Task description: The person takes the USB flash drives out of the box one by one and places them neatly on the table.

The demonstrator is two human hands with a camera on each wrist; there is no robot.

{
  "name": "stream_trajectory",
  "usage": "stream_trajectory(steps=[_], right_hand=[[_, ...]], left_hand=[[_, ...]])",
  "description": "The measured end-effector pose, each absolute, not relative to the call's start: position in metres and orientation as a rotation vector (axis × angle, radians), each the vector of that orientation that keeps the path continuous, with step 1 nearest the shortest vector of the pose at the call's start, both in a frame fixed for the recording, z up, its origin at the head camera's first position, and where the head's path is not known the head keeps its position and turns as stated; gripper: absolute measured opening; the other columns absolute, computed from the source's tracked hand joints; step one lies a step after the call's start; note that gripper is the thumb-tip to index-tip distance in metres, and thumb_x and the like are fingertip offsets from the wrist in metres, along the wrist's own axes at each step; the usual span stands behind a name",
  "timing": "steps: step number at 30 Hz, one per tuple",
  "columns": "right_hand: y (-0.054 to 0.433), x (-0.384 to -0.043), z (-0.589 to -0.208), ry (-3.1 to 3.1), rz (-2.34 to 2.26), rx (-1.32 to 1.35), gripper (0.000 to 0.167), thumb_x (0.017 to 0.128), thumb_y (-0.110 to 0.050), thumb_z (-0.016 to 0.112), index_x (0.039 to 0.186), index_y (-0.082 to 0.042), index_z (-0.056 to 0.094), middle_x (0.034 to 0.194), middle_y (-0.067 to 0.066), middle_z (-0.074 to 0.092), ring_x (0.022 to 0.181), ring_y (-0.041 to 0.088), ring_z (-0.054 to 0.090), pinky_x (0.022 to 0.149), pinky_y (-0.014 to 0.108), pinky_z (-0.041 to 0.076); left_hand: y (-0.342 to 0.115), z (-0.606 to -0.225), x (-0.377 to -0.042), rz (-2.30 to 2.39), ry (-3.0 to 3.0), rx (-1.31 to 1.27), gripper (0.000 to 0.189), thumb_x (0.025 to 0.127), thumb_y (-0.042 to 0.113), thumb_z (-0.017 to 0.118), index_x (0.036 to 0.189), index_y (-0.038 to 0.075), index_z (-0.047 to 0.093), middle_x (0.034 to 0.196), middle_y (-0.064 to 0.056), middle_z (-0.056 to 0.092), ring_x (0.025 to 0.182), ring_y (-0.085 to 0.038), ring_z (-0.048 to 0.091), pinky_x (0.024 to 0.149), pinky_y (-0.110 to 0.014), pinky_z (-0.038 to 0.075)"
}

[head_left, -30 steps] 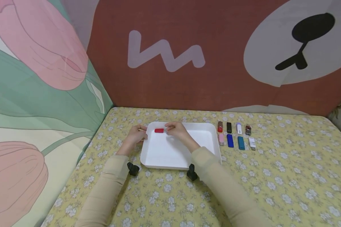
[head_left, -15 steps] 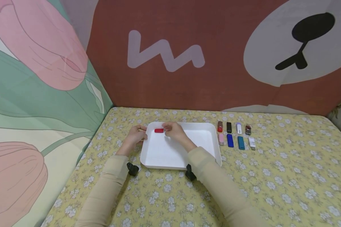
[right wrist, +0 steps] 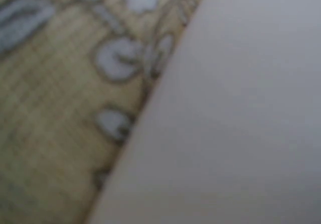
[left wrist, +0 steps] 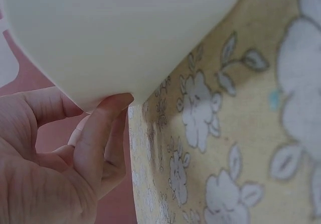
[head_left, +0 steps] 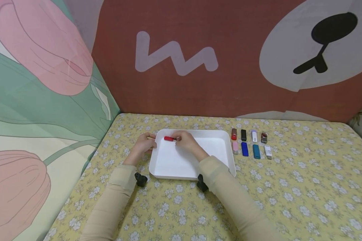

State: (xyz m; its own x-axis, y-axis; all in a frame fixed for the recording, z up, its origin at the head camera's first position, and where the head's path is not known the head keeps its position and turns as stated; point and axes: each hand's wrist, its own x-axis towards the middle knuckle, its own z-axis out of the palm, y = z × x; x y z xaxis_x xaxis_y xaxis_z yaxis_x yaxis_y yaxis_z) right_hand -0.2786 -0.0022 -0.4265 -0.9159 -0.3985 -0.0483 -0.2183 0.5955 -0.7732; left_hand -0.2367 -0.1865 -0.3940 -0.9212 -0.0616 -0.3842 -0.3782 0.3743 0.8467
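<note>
In the head view a white tray [head_left: 184, 164] lies on the table. My left hand [head_left: 143, 144] grips its rim at the left end; in the left wrist view the thumb and fingers [left wrist: 98, 133] of that hand pinch the tray's edge [left wrist: 125, 43]. Inside the tray, near the far left corner, is a red USB flash drive [head_left: 168, 138]. The fingers of my right hand [head_left: 187, 140] pinch its right end, which they partly cover. Only the blurred tray wall [right wrist: 235, 108] and cloth show in the right wrist view.
Right of the tray, two rows of USB flash drives lie on the floral tablecloth [head_left: 304, 187], among them a pink one [head_left: 235, 147], a blue one [head_left: 244, 149], a teal one [head_left: 256, 151] and a white one [head_left: 267, 152]. Behind the table stands a printed backdrop [head_left: 229, 93].
My right hand has shifted slightly left over the tray, and the red flash drive has tilted a little, its right end nearer me. The left hand stays on the rim.
</note>
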Motion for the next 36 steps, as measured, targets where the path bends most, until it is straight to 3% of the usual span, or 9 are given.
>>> stream_trajectory(steps=[10,20,36], right_hand=[[-0.003,-0.278,-0.428,2.635,-1.215,-0.534,0.026,0.084,0.009,0.058,0.104,0.001,0.071,0.113,0.015,0.068,0.102,0.028,0.063,0.087,0.032,0.052],[-0.010,-0.276,-0.429,2.671,-1.207,-0.508,0.031,0.087,-0.001,0.064,0.118,0.002,0.064,0.109,0.018,0.068,0.103,0.028,0.063,0.092,0.035,0.050],[-0.013,-0.276,-0.430,2.749,-1.118,-0.527,0.025,0.086,0.005,0.061,0.109,0.002,0.068,0.106,0.015,0.069,0.097,0.025,0.063,0.086,0.032,0.051]], left_hand=[[-0.187,-0.396,-0.240,1.564,2.329,-0.403,0.045,0.086,0.000,0.051,0.131,0.001,0.046,0.125,-0.021,0.053,0.097,-0.027,0.060,0.068,-0.029,0.052],[-0.187,-0.396,-0.241,1.555,2.324,-0.426,0.045,0.086,0.000,0.051,0.131,0.003,0.047,0.126,-0.020,0.054,0.095,-0.025,0.060,0.067,-0.028,0.051],[-0.184,-0.397,-0.244,1.547,2.317,-0.490,0.044,0.085,-0.001,0.052,0.129,0.004,0.048,0.122,-0.019,0.055,0.091,-0.025,0.062,0.063,-0.027,0.052]])
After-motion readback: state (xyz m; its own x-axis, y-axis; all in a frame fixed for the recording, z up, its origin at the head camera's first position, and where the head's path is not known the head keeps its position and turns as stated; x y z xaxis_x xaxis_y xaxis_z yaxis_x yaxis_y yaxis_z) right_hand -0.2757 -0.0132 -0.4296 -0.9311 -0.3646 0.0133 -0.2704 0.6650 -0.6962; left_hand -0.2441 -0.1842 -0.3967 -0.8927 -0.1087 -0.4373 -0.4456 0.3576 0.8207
